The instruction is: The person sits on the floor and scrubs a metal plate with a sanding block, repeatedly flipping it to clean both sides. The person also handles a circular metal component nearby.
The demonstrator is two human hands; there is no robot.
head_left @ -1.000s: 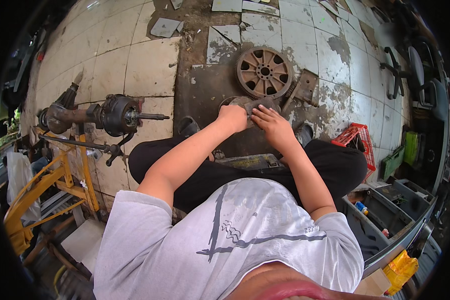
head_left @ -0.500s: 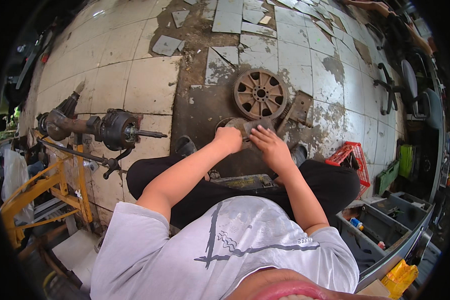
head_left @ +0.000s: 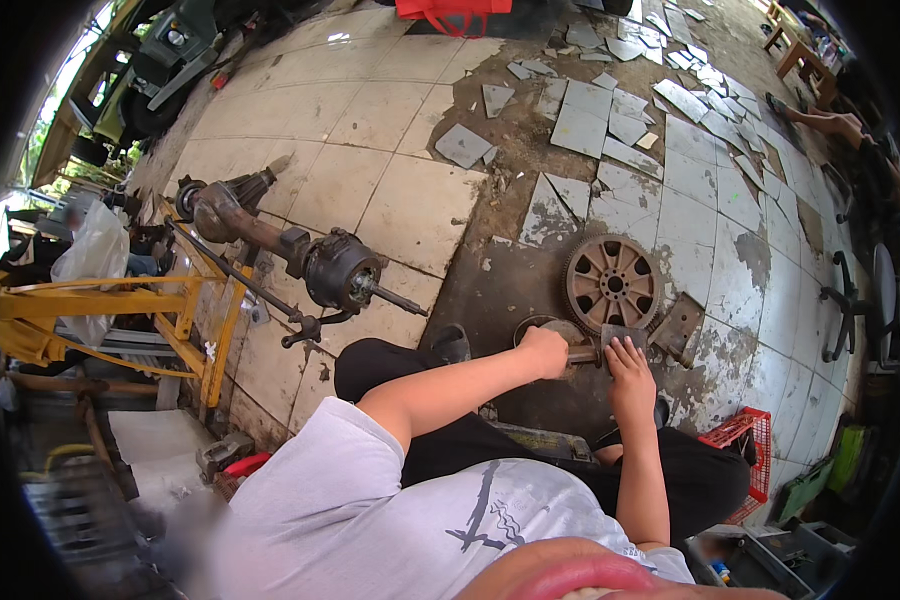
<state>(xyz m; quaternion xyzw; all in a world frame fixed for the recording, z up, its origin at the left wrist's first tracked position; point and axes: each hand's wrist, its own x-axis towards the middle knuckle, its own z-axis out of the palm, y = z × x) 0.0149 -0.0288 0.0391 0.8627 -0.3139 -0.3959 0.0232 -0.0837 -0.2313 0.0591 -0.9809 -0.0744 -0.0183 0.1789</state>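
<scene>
My left hand [head_left: 544, 353] is closed in a fist round one end of a short brownish metal bar [head_left: 584, 354]. At the bar's other end, my right hand [head_left: 628, 368] lies over a flat dark grey plate [head_left: 626, 336], its fingers stretched along the face and its thumb hidden. Whether bar and plate are one piece I cannot tell. Just beyond them a rusty toothed flywheel [head_left: 611, 283] with several openings rests on the floor. Right of it lies a rusty metal bracket [head_left: 679, 328]. Part of a round metal thing [head_left: 562, 329] shows behind my left hand.
At the left, an axle assembly [head_left: 270, 230] with a protruding shaft is propped by a yellow metal frame [head_left: 100, 300]. A red plastic crate [head_left: 760, 455] stands by my right knee. Broken tiles [head_left: 582, 118] cover the far floor. A vehicle [head_left: 160, 60] stands far left.
The view has turned left, so the flywheel and hands appear farther right and lower. Both hands keep their places on the bar and the plate, with little visible movement.
</scene>
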